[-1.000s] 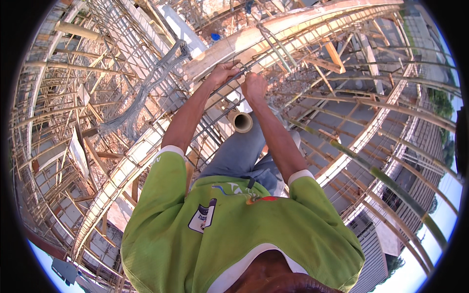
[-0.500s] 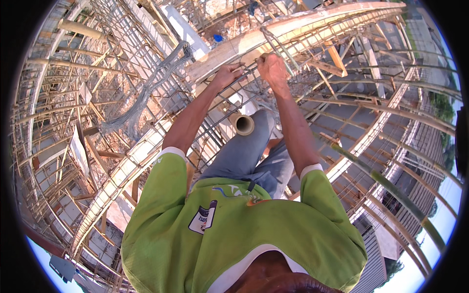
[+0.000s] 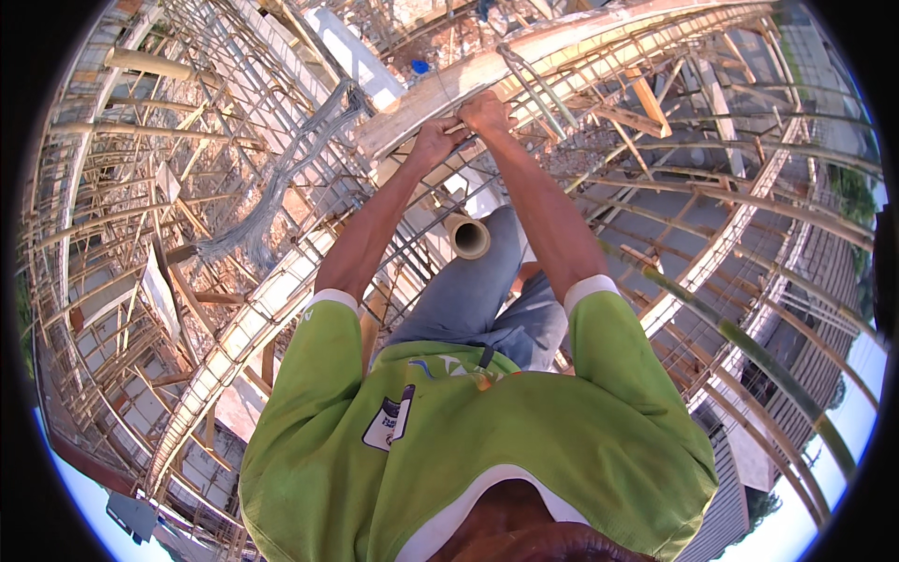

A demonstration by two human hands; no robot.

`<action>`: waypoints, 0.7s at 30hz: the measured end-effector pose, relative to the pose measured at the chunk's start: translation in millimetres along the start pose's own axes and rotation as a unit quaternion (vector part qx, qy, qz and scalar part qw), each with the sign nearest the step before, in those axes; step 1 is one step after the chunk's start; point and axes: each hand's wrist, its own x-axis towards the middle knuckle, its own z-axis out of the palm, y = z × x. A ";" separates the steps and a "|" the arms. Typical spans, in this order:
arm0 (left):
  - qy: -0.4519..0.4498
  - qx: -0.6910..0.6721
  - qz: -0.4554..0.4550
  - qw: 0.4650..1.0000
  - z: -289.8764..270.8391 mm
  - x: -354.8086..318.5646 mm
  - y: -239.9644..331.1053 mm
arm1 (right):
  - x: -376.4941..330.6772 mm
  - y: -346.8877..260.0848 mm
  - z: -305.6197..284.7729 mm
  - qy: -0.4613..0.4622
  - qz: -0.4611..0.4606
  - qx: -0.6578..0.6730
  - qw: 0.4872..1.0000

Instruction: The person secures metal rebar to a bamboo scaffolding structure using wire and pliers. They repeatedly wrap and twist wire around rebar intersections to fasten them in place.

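Observation:
My left hand (image 3: 437,142) is closed, thumb and fingers pinched together at the steel rebar (image 3: 408,245) beside a long wooden board (image 3: 449,91). Just right of it and slightly farther off, my right hand (image 3: 487,113) is curled, its fingertips almost meeting the left ones. Whatever the fingers grip is too small and hidden to name. A bundle of thin grey tie wire (image 3: 281,183) hangs across the bars to the left of my left hand. Right of my right hand, two thin rods (image 3: 540,91) lean over the board.
A hollow bamboo-like pole end (image 3: 470,239) points up beside my knee (image 3: 506,229). Green bamboo poles (image 3: 749,347) cross on the right. Rebar-filled wooden formwork (image 3: 234,337) curves away left, with a lattice of poles below. A small blue object (image 3: 420,66) lies beyond the board.
My right hand has moved left and slightly farther away, coming up against my left hand. My left hand has stayed nearly in place.

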 end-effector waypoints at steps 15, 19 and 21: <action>-0.018 0.425 0.054 0.903 6.5 -21.0 16.1 | 2.6 29.6 5.1 0.097 -0.061 0.500 0.858; -0.082 0.360 0.048 0.928 1.3 -13.0 18.3 | 4.1 30.3 -7.0 0.104 -0.088 0.469 0.873; -0.076 0.355 0.059 0.930 1.2 -12.7 8.1 | 6.4 33.0 -4.4 0.099 -0.107 0.461 0.876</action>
